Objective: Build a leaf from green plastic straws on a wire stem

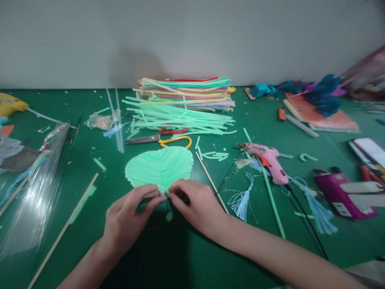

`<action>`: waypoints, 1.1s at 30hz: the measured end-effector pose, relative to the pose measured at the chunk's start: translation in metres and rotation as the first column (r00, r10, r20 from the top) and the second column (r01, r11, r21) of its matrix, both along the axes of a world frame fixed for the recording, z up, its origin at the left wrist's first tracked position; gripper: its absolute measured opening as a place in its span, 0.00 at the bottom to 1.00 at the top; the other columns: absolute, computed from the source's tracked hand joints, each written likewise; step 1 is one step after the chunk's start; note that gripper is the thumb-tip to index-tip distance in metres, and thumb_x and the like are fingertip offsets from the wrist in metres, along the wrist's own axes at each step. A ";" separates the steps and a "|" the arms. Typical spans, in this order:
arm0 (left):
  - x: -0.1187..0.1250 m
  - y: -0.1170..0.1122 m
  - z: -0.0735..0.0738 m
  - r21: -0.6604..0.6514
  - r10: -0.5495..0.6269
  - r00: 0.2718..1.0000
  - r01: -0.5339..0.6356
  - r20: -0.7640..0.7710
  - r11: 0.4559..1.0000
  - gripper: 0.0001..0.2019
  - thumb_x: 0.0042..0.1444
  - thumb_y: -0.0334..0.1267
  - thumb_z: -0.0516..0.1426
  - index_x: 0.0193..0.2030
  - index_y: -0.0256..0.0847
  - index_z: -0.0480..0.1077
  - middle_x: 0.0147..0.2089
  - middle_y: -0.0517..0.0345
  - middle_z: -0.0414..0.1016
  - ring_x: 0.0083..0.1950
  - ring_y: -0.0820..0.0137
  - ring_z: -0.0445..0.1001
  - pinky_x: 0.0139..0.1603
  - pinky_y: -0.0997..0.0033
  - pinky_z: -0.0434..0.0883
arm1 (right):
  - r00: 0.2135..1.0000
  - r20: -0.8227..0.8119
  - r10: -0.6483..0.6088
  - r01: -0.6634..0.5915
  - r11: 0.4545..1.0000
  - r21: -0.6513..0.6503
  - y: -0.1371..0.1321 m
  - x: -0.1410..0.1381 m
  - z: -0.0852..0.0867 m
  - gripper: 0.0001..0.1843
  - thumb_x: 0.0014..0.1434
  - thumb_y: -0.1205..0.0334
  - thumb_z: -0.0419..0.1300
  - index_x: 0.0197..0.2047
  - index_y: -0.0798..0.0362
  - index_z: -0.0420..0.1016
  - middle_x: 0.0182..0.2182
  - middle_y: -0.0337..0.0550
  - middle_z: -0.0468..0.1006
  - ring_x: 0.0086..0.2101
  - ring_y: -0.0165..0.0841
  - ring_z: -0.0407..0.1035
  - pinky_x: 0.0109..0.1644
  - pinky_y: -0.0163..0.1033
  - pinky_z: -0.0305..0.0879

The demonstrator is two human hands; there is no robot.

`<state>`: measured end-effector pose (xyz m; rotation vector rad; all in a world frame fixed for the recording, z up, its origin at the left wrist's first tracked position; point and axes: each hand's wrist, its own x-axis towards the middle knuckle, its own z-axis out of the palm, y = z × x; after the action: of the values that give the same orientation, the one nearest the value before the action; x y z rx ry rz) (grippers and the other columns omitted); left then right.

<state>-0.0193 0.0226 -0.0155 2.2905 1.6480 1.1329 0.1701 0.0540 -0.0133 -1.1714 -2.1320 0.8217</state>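
A mint-green, leaf-shaped piece of fuzzy pipe cleaners (159, 164) with a scalloped edge lies over the green table in front of me. Its narrow end points toward me, between my hands. My left hand (129, 210) pinches that end from the left, thumb against fingers. From the right, my right hand (194, 204) pinches the same end, its fingers curled. The fingertips of both hands nearly meet there. Just below them is a small green tuft (169, 216). Scissors (159, 137) with one red and one yellow handle lie just beyond the leaf shape.
Bundled pipe cleaners (183, 108) lie at the back. To the right are a pink glue gun (269, 160) with a black cord, a blue tassel (242, 200) and a purple device (343, 192). A wooden stick (66, 226) and clear plastic sleeves (36, 208) lie left.
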 end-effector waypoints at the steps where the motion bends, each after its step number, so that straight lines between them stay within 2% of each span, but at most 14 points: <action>1: 0.000 0.001 0.000 -0.018 0.005 1.000 -0.005 0.000 1.000 0.13 0.55 0.35 0.64 0.48 0.46 0.70 0.36 0.63 0.83 0.35 0.69 0.82 0.39 0.75 0.75 | 1.000 0.023 0.020 -0.022 0.998 0.053 -0.001 0.000 -0.002 0.03 0.63 0.68 0.57 0.37 0.53 0.72 0.31 0.41 0.79 0.32 0.31 0.73 0.38 0.34 0.66; 4: 0.000 0.007 0.000 -0.100 0.006 0.999 -0.002 0.039 0.995 0.21 0.56 0.38 0.64 0.56 0.46 0.68 0.34 0.64 0.82 0.35 0.69 0.82 0.40 0.73 0.75 | 0.990 0.111 0.085 -0.104 0.978 0.182 -0.003 -0.001 -0.006 0.07 0.66 0.69 0.54 0.37 0.55 0.72 0.32 0.46 0.78 0.35 0.35 0.72 0.39 0.37 0.66; 7: 0.000 0.015 0.003 -0.152 -0.064 0.996 0.074 0.070 0.986 0.15 0.54 0.38 0.65 0.50 0.46 0.73 0.30 0.64 0.80 0.33 0.70 0.79 0.37 0.72 0.74 | 0.982 0.142 0.124 -0.152 0.967 0.207 -0.003 0.000 -0.008 0.09 0.67 0.69 0.51 0.39 0.57 0.72 0.33 0.47 0.78 0.36 0.36 0.71 0.41 0.38 0.66; 10: -0.001 0.020 0.006 -0.129 -0.163 0.981 0.176 0.109 0.976 0.04 0.54 0.35 0.65 0.36 0.44 0.76 0.30 0.61 0.78 0.34 0.69 0.75 0.35 0.70 0.72 | 0.987 0.077 0.144 -0.155 0.976 0.152 0.000 0.003 -0.005 0.08 0.67 0.68 0.52 0.40 0.56 0.72 0.35 0.47 0.78 0.38 0.35 0.71 0.44 0.39 0.67; 12: -0.001 0.021 0.009 -0.128 -0.191 0.971 0.210 0.142 0.969 0.03 0.54 0.33 0.65 0.33 0.44 0.75 0.30 0.59 0.77 0.35 0.68 0.74 0.36 0.68 0.71 | 0.990 0.002 0.141 -0.141 0.989 0.051 0.004 0.007 0.001 0.06 0.66 0.66 0.56 0.45 0.54 0.71 0.38 0.45 0.78 0.38 0.33 0.72 0.44 0.37 0.69; 14: -0.001 0.020 0.010 -0.149 -0.200 0.967 0.223 0.158 0.963 0.04 0.54 0.32 0.64 0.32 0.44 0.74 0.30 0.59 0.76 0.36 0.67 0.74 0.36 0.68 0.71 | 0.982 -0.064 0.180 -0.182 0.983 -0.032 0.009 0.011 0.008 0.16 0.63 0.65 0.59 0.54 0.53 0.67 0.45 0.47 0.77 0.42 0.33 0.72 0.45 0.37 0.70; 16: -0.001 0.019 0.011 -0.159 -0.207 0.966 0.232 0.157 0.960 0.03 0.54 0.32 0.64 0.32 0.43 0.74 0.32 0.58 0.75 0.36 0.68 0.73 0.36 0.69 0.71 | 0.954 -0.107 0.280 -0.285 0.958 -0.034 0.013 0.014 0.015 0.23 0.61 0.65 0.62 0.58 0.52 0.65 0.50 0.48 0.75 0.47 0.34 0.72 0.49 0.38 0.70; 18: -0.002 0.018 0.010 -0.160 -0.215 0.966 0.238 0.146 0.958 0.03 0.55 0.32 0.63 0.32 0.44 0.75 0.33 0.57 0.74 0.36 0.68 0.73 0.36 0.69 0.71 | 0.932 -0.119 0.343 -0.343 0.939 0.020 0.018 0.014 0.018 0.20 0.61 0.64 0.62 0.56 0.54 0.68 0.48 0.48 0.77 0.47 0.34 0.72 0.50 0.37 0.69; 21: -0.005 0.019 0.008 -0.153 -0.234 0.961 0.255 0.145 0.955 0.04 0.56 0.31 0.61 0.34 0.44 0.75 0.34 0.57 0.73 0.37 0.68 0.74 0.36 0.70 0.72 | 0.945 -0.095 0.314 -0.307 0.948 0.087 0.024 0.013 0.017 0.06 0.64 0.62 0.60 0.43 0.54 0.74 0.36 0.43 0.81 0.38 0.31 0.75 0.43 0.33 0.69; 24: -0.009 0.020 0.007 -0.181 -0.261 0.956 0.283 0.135 0.942 0.05 0.56 0.30 0.61 0.35 0.44 0.75 0.36 0.56 0.73 0.39 0.68 0.74 0.39 0.68 0.72 | 0.948 -0.089 0.305 -0.298 0.951 0.081 0.030 0.013 0.013 0.06 0.64 0.63 0.60 0.34 0.52 0.74 0.31 0.38 0.81 0.34 0.28 0.75 0.38 0.31 0.67; 29: -0.013 0.018 0.007 -0.240 -0.316 0.946 0.323 0.067 0.916 0.05 0.57 0.29 0.60 0.37 0.44 0.70 0.41 0.56 0.79 0.46 0.64 0.76 0.49 0.61 0.70 | 0.963 -0.068 0.262 -0.260 0.965 0.032 0.036 0.019 0.014 0.05 0.63 0.63 0.61 0.35 0.52 0.74 0.32 0.38 0.80 0.34 0.29 0.74 0.40 0.32 0.66; 33: -0.010 0.015 0.009 -0.223 -0.304 0.952 0.303 0.031 0.927 0.06 0.57 0.28 0.59 0.34 0.44 0.68 0.39 0.58 0.80 0.46 0.65 0.77 0.49 0.61 0.69 | 0.956 0.005 0.293 -0.293 0.953 0.074 0.037 0.023 0.013 0.04 0.65 0.63 0.59 0.37 0.53 0.71 0.34 0.40 0.78 0.38 0.31 0.70 0.44 0.35 0.64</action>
<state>-0.0297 0.0375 -0.0069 2.2949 1.2840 0.8274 0.1930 0.0910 0.0002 -0.8235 -2.3449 0.8617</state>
